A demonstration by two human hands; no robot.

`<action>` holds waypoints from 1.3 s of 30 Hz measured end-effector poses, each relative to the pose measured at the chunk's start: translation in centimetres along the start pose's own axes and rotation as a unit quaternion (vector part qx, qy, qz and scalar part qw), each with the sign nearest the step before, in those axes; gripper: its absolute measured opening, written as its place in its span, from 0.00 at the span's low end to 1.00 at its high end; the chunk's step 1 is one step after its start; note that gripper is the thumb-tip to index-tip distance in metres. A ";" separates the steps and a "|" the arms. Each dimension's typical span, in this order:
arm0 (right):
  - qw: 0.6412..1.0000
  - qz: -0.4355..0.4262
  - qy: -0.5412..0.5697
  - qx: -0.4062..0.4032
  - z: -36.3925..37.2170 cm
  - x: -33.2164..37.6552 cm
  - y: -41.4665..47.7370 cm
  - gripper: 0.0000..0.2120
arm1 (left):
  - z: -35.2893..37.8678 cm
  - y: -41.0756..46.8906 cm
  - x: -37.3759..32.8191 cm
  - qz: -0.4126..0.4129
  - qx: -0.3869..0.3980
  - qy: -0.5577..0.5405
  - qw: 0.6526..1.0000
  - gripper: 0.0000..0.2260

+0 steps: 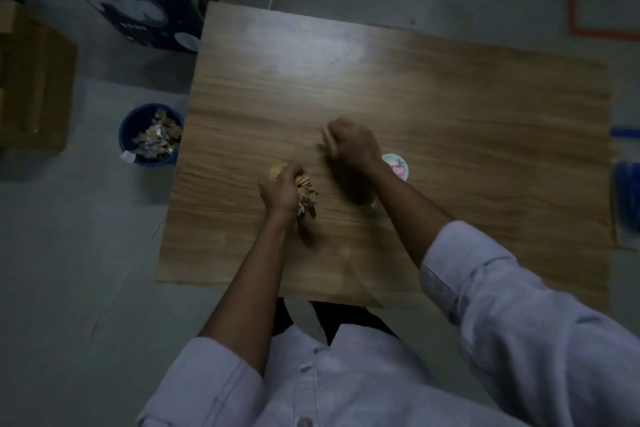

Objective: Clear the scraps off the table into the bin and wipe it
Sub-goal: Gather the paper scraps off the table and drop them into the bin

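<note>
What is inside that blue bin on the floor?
The blue bin beside the table holds a heap of torn brownish and pale scraps, piled near its rim. Whatever lies beneath that heap, and the bin's bottom, is covered.

Right hand [349,146] smeared by motion blur, fingers not separable, grip impossible to judge. Scraps [306,196] partly covered by the closed left hand [281,188]. Round lid [396,166] half hidden behind the right wrist, print unreadable. Blue object [626,184] cut by the right edge, blurred, not identifiable.
</note>
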State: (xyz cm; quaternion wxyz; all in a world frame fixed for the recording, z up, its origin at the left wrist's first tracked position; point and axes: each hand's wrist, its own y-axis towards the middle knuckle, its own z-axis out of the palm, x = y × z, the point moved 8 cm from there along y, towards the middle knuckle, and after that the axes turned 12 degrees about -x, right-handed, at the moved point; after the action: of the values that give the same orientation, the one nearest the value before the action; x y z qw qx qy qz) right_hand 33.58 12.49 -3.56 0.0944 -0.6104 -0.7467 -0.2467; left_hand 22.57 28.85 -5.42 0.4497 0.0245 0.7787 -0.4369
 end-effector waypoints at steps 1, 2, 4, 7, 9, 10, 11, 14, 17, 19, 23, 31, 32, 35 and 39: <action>0.996 0.063 0.031 -0.047 -1.7 -1.9 -0.3 0.12 | 0.1 -0.6 -0.1 0.005 0.013 0.011 1.000 0.06; 0.988 0.117 0.041 -0.094 -3.6 -3.5 -1.3 0.12 | 0.1 -0.8 0.2 0.007 0.020 0.018 1.000 0.07; 0.967 0.218 0.060 -0.116 -5.9 -5.8 -5.3 0.10 | 0.1 -1.1 0.8 0.015 0.033 0.018 0.999 0.08; 0.943 0.301 0.101 -0.101 -7.2 -6.7 -11.7 0.04 | -0.1 -1.8 2.5 0.003 0.037 0.028 0.999 0.06; 0.936 0.321 0.108 -0.097 -6.7 -6.7 -14.7 0.08 | -0.5 -2.7 3.5 -0.002 0.022 0.034 0.999 0.06; 0.937 0.327 0.090 -0.090 -6.4 -6.4 -15.8 0.11 | -0.5 -3.0 3.9 0.000 0.020 0.037 0.999 0.08; 0.940 0.325 0.065 -0.083 -5.9 -6.0 -16.7 0.13 | -0.4 -3.3 4.1 0.004 0.023 0.043 0.999 0.07; 0.954 0.297 0.019 -0.023 -4.4 -4.3 -17.8 0.22 | -0.1 -3.8 4.6 0.020 0.038 0.070 0.997 0.08; 0.945 0.325 -0.021 0.040 -3.3 -3.7 -18.2 0.19 | -0.6 -4.6 4.3 0.014 0.039 0.095 0.995 0.09; 0.946 0.307 -0.089 0.046 -3.2 -3.0 -18.2 0.20 | -0.8 -4.5 4.1 0.011 0.042 0.104 0.994 0.10; 0.956 0.272 -0.089 0.060 -2.5 -1.2 -16.8 0.14 | -1.7 -3.4 4.5 0.008 0.012 0.085 0.996 0.24; 0.951 0.298 0.064 0.047 -0.7 1.0 -9.0 0.24 | -1.9 -0.9 3.2 0.016 0.031 0.072 0.997 0.12; 0.951 0.300 0.048 0.058 -0.4 0.8 -9.1 0.24 | -2.0 -0.7 2.9 0.014 0.030 0.062 0.998 0.10; 0.953 0.294 0.005 0.078 0.3 1.1 -9.6 0.16 | -2.6 0.4 2.2 0.018 0.015 0.067 0.997 0.09; 0.921 0.380 0.002 0.090 0.0 1.0 -9.2 0.13 | -3.8 1.8 3.4 -0.038 -0.001 0.036 0.999 0.16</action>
State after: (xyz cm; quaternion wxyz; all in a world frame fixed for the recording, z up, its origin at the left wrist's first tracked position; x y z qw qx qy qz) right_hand 24.51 12.13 -5.42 0.2368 -0.8368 -0.4775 -0.1253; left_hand 18.75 31.41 -8.30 0.4047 0.0102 0.7950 -0.4518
